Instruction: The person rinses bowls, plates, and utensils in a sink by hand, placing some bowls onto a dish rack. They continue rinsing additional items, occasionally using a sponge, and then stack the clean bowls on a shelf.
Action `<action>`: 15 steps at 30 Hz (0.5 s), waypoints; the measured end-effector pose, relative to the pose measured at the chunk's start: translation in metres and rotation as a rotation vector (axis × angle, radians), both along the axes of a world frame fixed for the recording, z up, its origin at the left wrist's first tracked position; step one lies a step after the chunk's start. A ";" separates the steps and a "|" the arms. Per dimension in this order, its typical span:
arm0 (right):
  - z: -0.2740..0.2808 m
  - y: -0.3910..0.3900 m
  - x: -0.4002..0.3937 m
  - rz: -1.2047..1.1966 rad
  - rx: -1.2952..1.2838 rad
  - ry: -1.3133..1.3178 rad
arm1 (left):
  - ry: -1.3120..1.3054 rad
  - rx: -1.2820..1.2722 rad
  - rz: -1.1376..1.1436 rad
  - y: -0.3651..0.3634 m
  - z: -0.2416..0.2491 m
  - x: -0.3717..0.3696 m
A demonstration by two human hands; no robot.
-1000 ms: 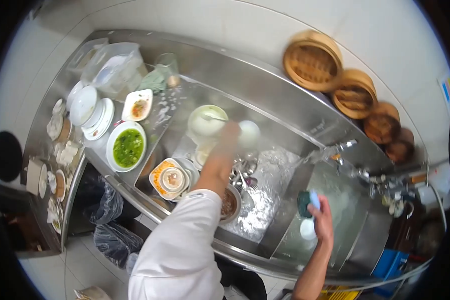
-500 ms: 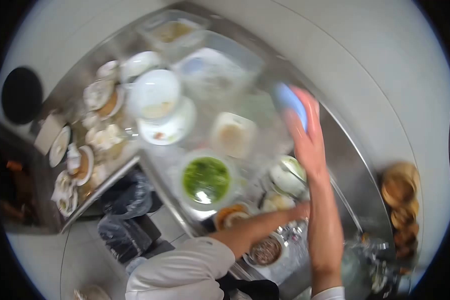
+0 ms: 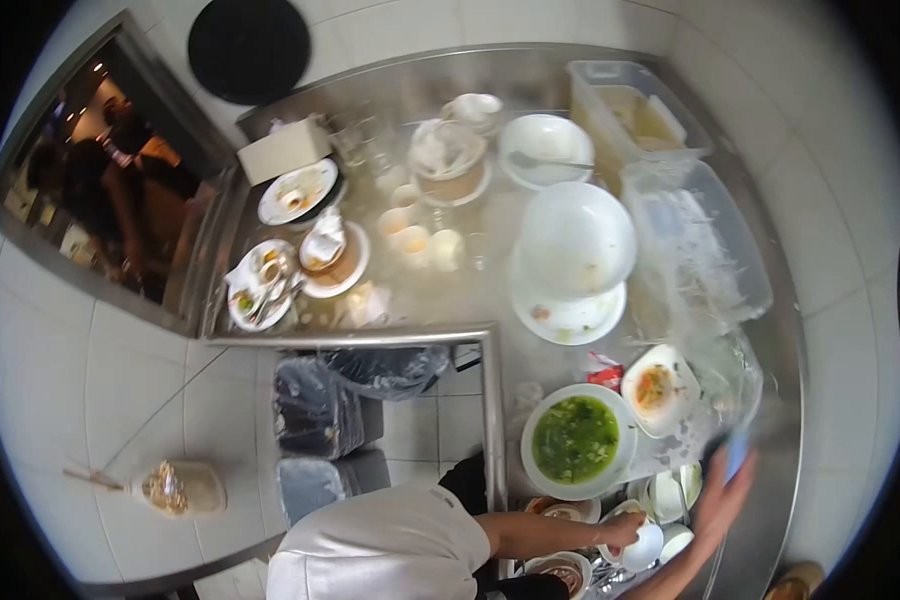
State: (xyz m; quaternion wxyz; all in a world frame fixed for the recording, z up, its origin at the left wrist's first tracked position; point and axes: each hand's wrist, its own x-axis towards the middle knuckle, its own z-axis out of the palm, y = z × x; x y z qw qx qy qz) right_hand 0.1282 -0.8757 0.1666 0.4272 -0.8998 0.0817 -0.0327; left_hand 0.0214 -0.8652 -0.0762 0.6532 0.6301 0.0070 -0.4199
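Observation:
My left hand [image 3: 622, 531] is closed at the rim of a small white bowl [image 3: 644, 549], among other used dishes at the lower right. My right hand [image 3: 725, 494], blurred by motion, is closed round a blue object [image 3: 737, 453], perhaps a sponge or cloth, over the steel counter near its right edge. Between the hands lies a whitish bowl [image 3: 667, 494] with green scraps and a utensil. A large bowl of green soup [image 3: 576, 441] stands just above my left hand. Above it is a square white dish [image 3: 660, 391] with food remains.
Large white bowls [image 3: 578, 240] are stacked on a plate near clear plastic tubs [image 3: 692, 240]. Plates, cups and a bamboo steamer [image 3: 448, 172] stand on the upper-left counter [image 3: 420, 310]. Lined bins [image 3: 315, 405] are below its edge. People [image 3: 120, 200] show through an opening.
The view has turned and shifted toward the left counter. My right hand has come down along the counter's right edge with the blue object. My left hand stays among the dishes.

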 end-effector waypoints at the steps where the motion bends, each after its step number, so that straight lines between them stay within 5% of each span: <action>1: -0.090 -0.067 -0.062 -0.117 -0.293 0.028 | -0.100 0.005 0.019 -0.015 -0.022 -0.002; 2: -0.104 -0.072 -0.107 -0.189 -0.400 0.184 | -0.071 -0.103 0.023 -0.005 -0.004 -0.002; 3: -0.118 -0.076 -0.151 -0.242 -0.508 0.353 | -0.202 0.068 0.014 -0.019 -0.012 -0.010; 4: -0.153 -0.098 -0.188 -0.354 -0.469 0.387 | -0.172 0.058 -0.282 -0.009 0.013 -0.009; 5: -0.174 -0.122 -0.206 -0.515 -0.313 0.433 | -0.400 0.113 -0.257 -0.031 0.002 -0.039; 6: -0.174 -0.112 -0.221 -0.591 -0.540 0.364 | -0.628 0.198 -0.217 -0.053 -0.008 -0.067; 8: -0.203 -0.140 -0.249 -0.425 -0.448 0.332 | -0.441 0.187 -0.388 -0.074 -0.008 -0.064; 10: -0.168 -0.163 -0.286 -0.019 -0.541 0.518 | -0.798 0.018 -0.531 -0.087 -0.045 -0.056; 12: -0.102 -0.186 -0.289 -0.068 -0.856 0.369 | -0.188 0.024 -0.638 -0.085 -0.009 -0.049; 14: -0.114 -0.219 -0.317 -0.487 -0.091 -0.119 | 0.006 -0.143 -0.824 -0.102 0.007 -0.047; 15: -0.138 -0.215 -0.322 -0.742 0.687 -0.174 | -0.068 -0.301 -0.706 -0.119 -0.006 -0.069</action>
